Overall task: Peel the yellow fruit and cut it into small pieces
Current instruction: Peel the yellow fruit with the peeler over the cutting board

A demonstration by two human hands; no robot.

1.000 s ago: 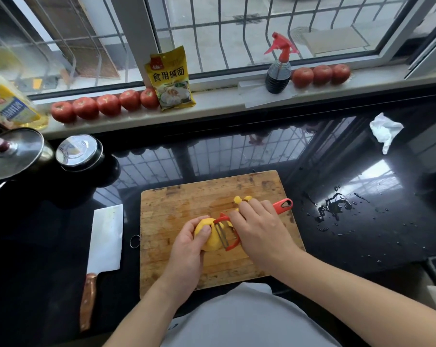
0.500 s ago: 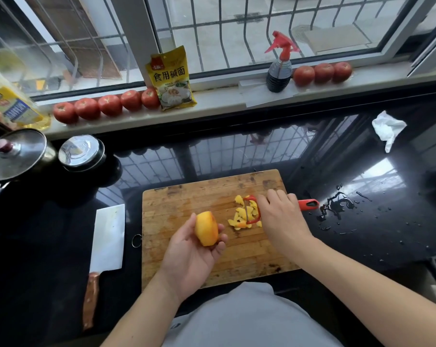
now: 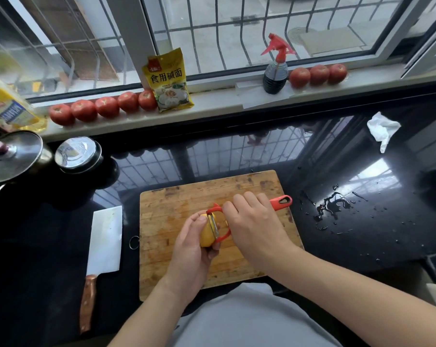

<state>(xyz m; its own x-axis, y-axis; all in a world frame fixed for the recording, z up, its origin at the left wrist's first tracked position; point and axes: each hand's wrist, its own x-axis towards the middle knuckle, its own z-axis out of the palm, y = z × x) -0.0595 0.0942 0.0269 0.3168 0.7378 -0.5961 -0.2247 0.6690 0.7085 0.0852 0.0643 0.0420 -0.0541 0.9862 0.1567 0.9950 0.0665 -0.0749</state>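
— Where is the yellow fruit [image 3: 207, 234] sitting?
— Over the cutting board [image 3: 177, 246], left hand [image 3: 190, 249] curling its fingers around it.
— And the other hand?
— Right hand [image 3: 255, 226] is gripping the red peeler [image 3: 218, 225], blade lying against the fruit; the cleaver [image 3: 104, 242] is lying at nine o'clock on the counter [image 3: 362, 246].

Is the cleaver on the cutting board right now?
No, the cleaver lies on the black counter left of the cutting board.

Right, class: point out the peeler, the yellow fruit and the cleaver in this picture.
peeler [image 3: 283, 200], head view, on the red handle's end loop.
yellow fruit [image 3: 207, 234], head view, on the bare skin between the fingers.
cleaver [image 3: 105, 240], head view, on the middle of the flat blade.
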